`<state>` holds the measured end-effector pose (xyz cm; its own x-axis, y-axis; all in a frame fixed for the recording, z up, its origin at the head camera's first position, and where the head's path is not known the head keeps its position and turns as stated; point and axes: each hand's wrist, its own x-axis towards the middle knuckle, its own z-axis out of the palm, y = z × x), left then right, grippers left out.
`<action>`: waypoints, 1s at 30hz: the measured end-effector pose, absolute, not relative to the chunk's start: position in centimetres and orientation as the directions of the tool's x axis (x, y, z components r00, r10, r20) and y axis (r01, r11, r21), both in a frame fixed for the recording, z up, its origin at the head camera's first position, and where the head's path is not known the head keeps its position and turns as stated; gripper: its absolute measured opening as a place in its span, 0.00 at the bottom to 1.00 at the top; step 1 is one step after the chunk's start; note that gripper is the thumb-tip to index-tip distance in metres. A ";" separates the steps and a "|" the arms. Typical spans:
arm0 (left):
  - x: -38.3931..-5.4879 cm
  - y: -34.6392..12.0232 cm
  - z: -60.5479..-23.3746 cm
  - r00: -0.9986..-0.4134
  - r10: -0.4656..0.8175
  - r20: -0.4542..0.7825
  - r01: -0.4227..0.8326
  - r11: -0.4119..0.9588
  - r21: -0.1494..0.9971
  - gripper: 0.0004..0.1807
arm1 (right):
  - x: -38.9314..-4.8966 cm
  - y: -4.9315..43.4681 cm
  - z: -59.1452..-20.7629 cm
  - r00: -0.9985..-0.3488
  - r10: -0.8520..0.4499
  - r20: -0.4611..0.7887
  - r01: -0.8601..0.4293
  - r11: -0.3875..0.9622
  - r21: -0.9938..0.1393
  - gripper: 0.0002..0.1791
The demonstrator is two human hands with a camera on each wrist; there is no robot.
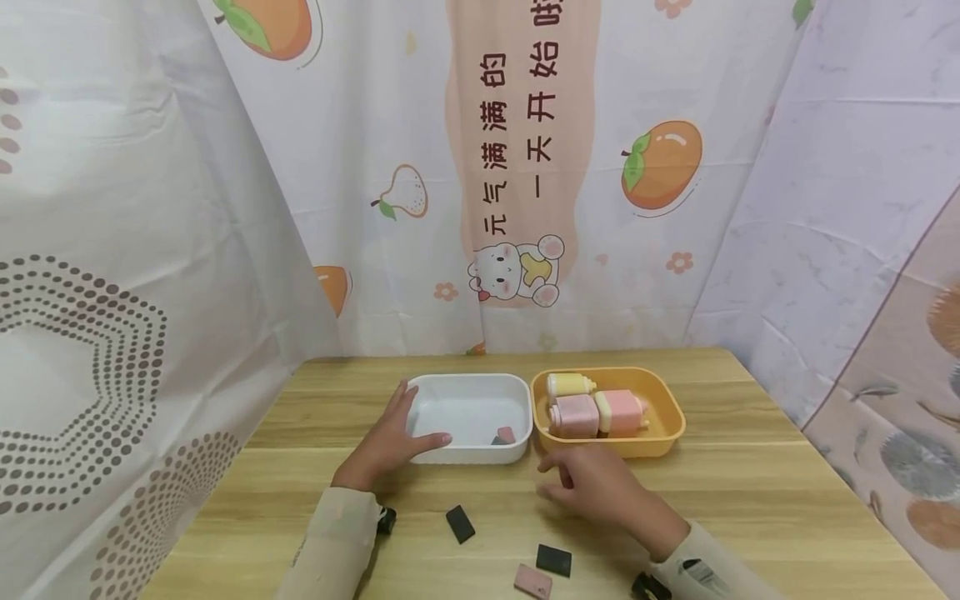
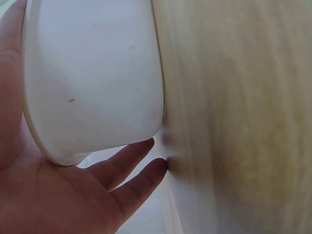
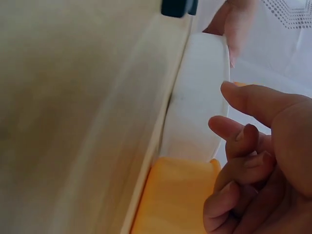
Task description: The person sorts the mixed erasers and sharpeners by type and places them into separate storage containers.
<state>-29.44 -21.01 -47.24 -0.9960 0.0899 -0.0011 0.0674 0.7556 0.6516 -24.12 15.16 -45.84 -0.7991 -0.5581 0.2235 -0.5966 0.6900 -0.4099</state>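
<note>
A white tray (image 1: 471, 454) stands in the middle of the table. My left hand (image 1: 390, 437) grips its left end, the thumb over the front rim and the fingers around the side. In the left wrist view the tray's white wall (image 2: 92, 78) lies against the palm. A small pink block (image 1: 507, 434) and a dark piece (image 1: 498, 440) lie in the tray's front right corner. My right hand (image 1: 592, 487) hovers before the orange tray (image 1: 667, 429) and holds nothing. Its thumb (image 3: 258, 100) and index finger are apart, the other fingers loosely curled.
Two black blocks (image 1: 461, 524) (image 1: 553, 560) and a pink block (image 1: 532, 582) lie at the table's front. The orange tray, beside the white one, holds a yellow bottle (image 1: 568, 384), a mauve bottle (image 1: 576, 416) and a pink bottle (image 1: 621, 412). Printed curtains (image 1: 405, 275) surround the table.
</note>
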 end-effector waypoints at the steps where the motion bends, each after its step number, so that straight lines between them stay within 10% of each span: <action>1: -29.5 -21.0 -47.2 -0.996 0.091 -0.002 0.068 0.756 0.651 0.67 | -23.9 15.3 -45.9 -0.798 -0.563 0.216 -0.597 0.687 -0.415 0.13; 30: -29.4 -21.0 -46.9 -0.995 0.096 -0.021 0.059 0.755 0.654 0.69 | -20.4 18.0 -46.3 -0.746 -0.665 0.046 -0.606 0.647 -0.464 0.12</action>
<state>-29.37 -21.04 -46.88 -0.9952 0.0957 -0.0210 0.0588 0.7545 0.6536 -20.39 18.01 -46.33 -0.7456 -0.6648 0.0463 -0.6055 0.6468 -0.4636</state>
